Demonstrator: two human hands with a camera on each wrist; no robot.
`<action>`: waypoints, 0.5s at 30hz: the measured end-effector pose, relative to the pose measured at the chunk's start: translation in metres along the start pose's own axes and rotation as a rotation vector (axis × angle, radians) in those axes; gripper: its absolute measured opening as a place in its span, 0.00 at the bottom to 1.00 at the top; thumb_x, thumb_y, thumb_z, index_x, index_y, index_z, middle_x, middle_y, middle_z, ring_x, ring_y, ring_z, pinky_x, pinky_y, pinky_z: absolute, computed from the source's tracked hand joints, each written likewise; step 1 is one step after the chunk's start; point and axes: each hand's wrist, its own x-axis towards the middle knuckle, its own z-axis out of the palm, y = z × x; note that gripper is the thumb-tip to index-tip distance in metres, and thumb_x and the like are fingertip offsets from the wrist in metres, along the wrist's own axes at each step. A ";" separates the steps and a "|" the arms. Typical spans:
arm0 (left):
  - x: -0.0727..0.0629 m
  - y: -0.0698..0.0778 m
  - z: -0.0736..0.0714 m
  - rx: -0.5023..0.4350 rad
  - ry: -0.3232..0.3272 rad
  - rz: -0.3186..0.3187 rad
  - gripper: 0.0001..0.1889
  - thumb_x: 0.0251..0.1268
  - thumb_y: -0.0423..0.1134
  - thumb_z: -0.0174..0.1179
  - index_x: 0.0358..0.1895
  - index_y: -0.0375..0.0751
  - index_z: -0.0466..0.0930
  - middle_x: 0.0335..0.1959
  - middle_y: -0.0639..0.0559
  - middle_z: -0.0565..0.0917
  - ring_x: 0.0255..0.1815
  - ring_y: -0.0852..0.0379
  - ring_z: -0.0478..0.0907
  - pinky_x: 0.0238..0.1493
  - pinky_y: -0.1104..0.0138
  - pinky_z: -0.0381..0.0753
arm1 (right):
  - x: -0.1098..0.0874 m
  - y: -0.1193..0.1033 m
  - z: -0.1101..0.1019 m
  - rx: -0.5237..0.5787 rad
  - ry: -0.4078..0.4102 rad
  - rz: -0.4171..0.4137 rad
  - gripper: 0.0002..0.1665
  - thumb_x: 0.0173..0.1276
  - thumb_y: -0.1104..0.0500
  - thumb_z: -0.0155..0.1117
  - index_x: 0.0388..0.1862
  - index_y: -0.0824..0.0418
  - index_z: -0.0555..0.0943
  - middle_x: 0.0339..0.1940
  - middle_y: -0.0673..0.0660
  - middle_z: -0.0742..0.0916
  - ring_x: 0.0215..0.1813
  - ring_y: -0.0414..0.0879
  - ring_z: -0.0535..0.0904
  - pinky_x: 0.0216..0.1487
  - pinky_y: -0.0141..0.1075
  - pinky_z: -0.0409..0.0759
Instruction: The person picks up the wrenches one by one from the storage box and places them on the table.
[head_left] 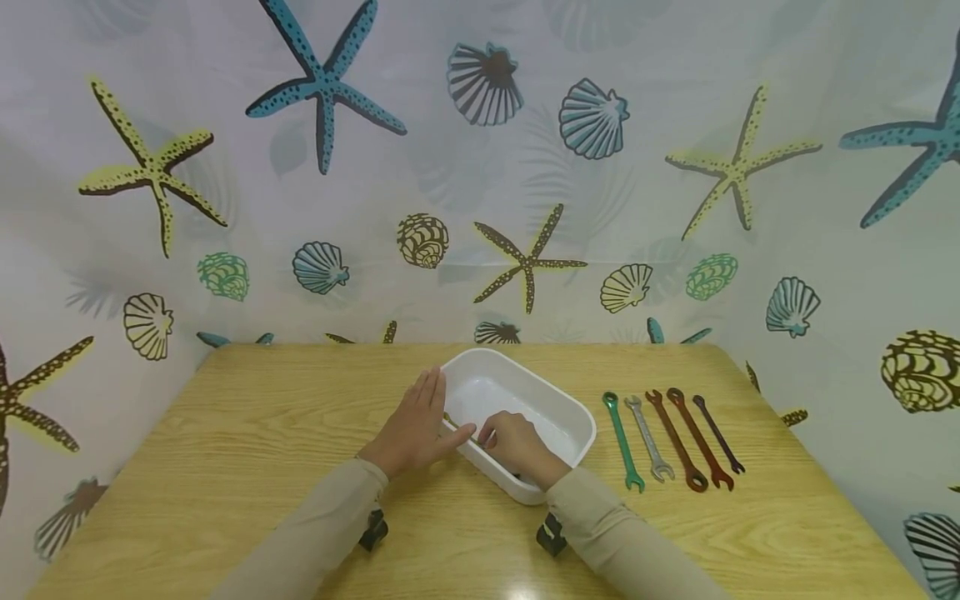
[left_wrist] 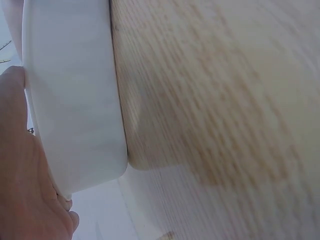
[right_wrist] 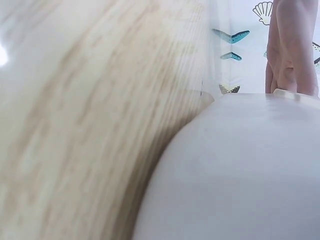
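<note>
A white basin (head_left: 551, 392) stands at an angle on the table. My left hand (head_left: 415, 425) rests against its left rim, fingers straight and thumb stretched over the edge; the left wrist view also shows this hand (left_wrist: 25, 165) against the basin's side (left_wrist: 75, 100). Inside the basin is my right hand (head_left: 513, 442), its fingers curled by the near left wall. They pinch a thin, yellow-green wrench (head_left: 448, 417), mostly hidden by the wall and both hands. Something dark (head_left: 517, 476) shows below the right hand, too covered to identify.
Right of the basin several wrenches lie side by side: a green one (head_left: 621, 442), a silver one (head_left: 649, 437), reddish-brown ones (head_left: 678, 442) and a dark purple one (head_left: 720, 436). A patterned curtain (head_left: 480, 167) hangs behind the wooden table (head_left: 285, 400).
</note>
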 end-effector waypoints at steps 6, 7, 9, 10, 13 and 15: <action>0.001 -0.003 0.001 -0.001 0.003 0.011 0.52 0.67 0.70 0.39 0.74 0.26 0.39 0.77 0.33 0.41 0.77 0.39 0.38 0.75 0.51 0.46 | 0.001 0.000 -0.001 0.011 -0.021 0.012 0.10 0.53 0.72 0.62 0.32 0.63 0.84 0.26 0.54 0.86 0.29 0.44 0.80 0.30 0.34 0.76; 0.001 -0.003 0.000 -0.002 0.004 0.012 0.52 0.67 0.70 0.39 0.74 0.26 0.39 0.77 0.33 0.41 0.77 0.39 0.37 0.75 0.51 0.46 | 0.001 0.001 -0.002 0.018 -0.025 0.008 0.10 0.52 0.72 0.62 0.33 0.63 0.84 0.25 0.54 0.86 0.29 0.43 0.79 0.30 0.34 0.76; 0.001 -0.002 0.000 -0.002 0.000 0.009 0.52 0.66 0.71 0.39 0.74 0.26 0.39 0.77 0.33 0.41 0.77 0.40 0.37 0.75 0.51 0.46 | 0.002 0.001 -0.002 0.034 -0.041 0.010 0.10 0.53 0.71 0.63 0.33 0.62 0.85 0.25 0.53 0.85 0.28 0.42 0.78 0.30 0.34 0.76; 0.001 -0.002 0.000 -0.001 -0.001 0.009 0.52 0.66 0.71 0.39 0.74 0.26 0.39 0.77 0.33 0.41 0.77 0.39 0.38 0.75 0.51 0.46 | 0.002 0.002 -0.002 0.042 -0.048 0.011 0.09 0.53 0.70 0.64 0.33 0.62 0.85 0.25 0.53 0.85 0.28 0.42 0.77 0.30 0.34 0.76; 0.001 -0.002 0.000 0.000 -0.001 0.010 0.52 0.66 0.71 0.39 0.74 0.26 0.39 0.76 0.33 0.41 0.77 0.39 0.38 0.75 0.51 0.46 | 0.002 0.002 -0.002 0.052 -0.066 0.017 0.08 0.54 0.67 0.67 0.34 0.61 0.85 0.26 0.52 0.86 0.30 0.42 0.78 0.33 0.35 0.77; 0.001 -0.002 0.001 0.005 0.003 0.011 0.52 0.66 0.71 0.39 0.74 0.26 0.40 0.76 0.33 0.42 0.77 0.39 0.39 0.74 0.51 0.46 | 0.002 0.002 -0.002 0.054 -0.075 0.021 0.08 0.54 0.65 0.69 0.35 0.61 0.86 0.27 0.52 0.86 0.31 0.42 0.79 0.35 0.36 0.77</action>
